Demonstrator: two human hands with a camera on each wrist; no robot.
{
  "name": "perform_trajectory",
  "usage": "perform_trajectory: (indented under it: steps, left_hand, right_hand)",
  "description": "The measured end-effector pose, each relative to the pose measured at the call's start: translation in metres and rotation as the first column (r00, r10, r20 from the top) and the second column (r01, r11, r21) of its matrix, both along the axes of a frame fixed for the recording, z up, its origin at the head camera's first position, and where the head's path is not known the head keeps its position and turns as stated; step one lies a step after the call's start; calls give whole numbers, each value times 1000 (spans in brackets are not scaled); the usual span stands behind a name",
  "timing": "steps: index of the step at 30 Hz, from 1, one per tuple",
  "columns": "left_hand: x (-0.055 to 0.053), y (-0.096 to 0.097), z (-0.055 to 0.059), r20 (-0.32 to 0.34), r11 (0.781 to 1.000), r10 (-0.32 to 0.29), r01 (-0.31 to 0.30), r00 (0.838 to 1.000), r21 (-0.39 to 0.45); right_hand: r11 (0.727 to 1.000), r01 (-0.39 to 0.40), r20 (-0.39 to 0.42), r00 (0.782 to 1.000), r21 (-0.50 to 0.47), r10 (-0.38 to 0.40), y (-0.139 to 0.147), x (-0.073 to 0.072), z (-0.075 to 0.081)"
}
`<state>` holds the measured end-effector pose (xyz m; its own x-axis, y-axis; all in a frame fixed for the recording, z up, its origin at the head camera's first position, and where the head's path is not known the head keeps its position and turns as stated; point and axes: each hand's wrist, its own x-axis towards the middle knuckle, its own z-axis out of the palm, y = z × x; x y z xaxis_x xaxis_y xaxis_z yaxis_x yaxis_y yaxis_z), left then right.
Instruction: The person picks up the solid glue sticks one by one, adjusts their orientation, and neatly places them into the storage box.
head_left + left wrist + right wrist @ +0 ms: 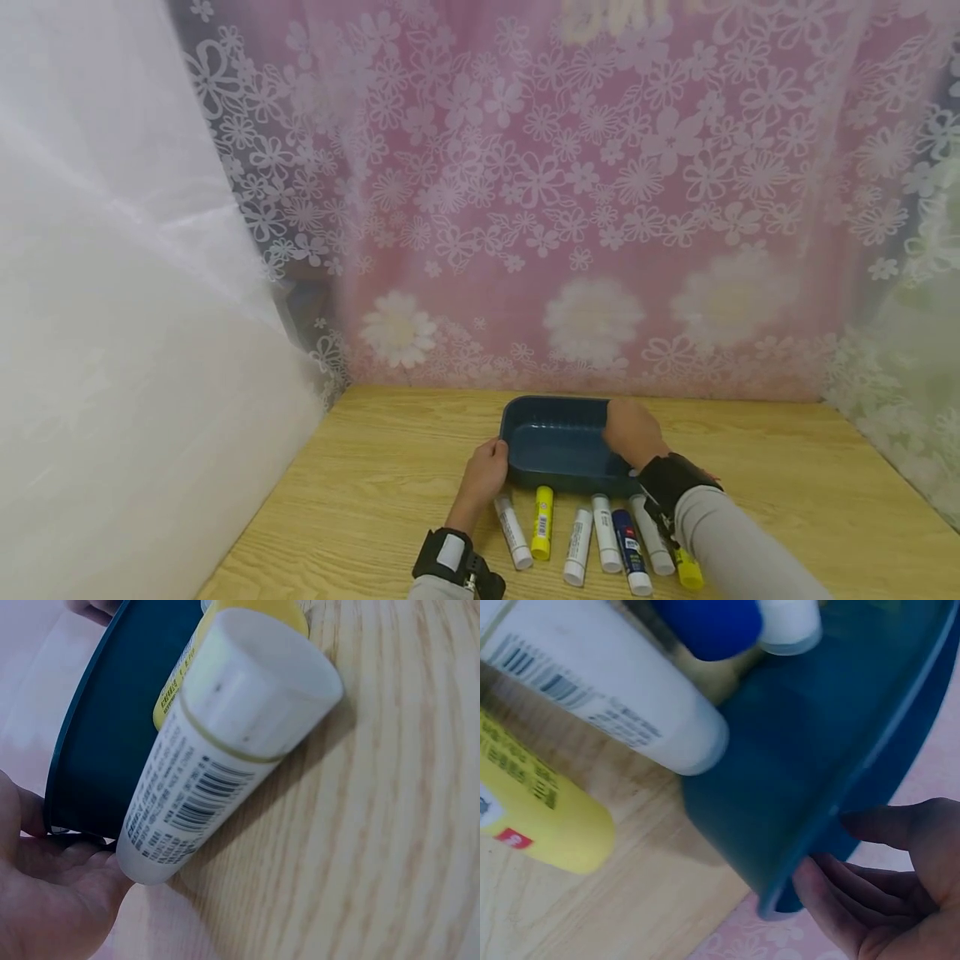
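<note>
A person in pale grey sleeves has a dark teal rectangular tray (558, 482) between two hands at the far part of the wood-grain table (360, 508). The left hand (483, 477) grips the tray's left end, thumb at the rim and fingers bent round the edge; over at the other end, the right hand (633, 432) pinches the rim, thumb on one side and fingers on the other. I can't tell from here whether the tray's base touches the wood. Just on the person's side of it lie seven glue sticks in a loose row: a white stick (513, 533) near the left wrist, a yellow stick (542, 525), two more white ones, a dark blue stick (628, 537) with a white cap, another white one, and a second yellow stick (687, 571) partly under the right forearm. A pink flowered curtain (480, 208) hangs behind the table.
</note>
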<state>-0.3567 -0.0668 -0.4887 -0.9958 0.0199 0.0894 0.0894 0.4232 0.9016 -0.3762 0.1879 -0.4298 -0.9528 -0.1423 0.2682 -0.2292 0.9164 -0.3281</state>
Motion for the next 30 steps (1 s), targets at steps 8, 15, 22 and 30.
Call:
perform_trajectory:
  steps: [8,15,22,30]
  left_hand:
    - [-1,1,-1,-1,1000,-2,2,1000,4]
    - [-2,0,-1,-11,1000,1,-1,1000,2]
    - [0,0,-2,-13,1000,-2,2,1000,2]
    - [-2,1,-1,-12,1000,3,-3,1000,9]
  right_hand:
    - [994,-71,40,996,-82,75,6,0,20]
    - [996,-85,-69,994,-14,84,2,10,50]
    - [1000,-7,74,997,-15,8,-1,16,71]
    - [998,44,174,984,-44,-35,8,23,79]
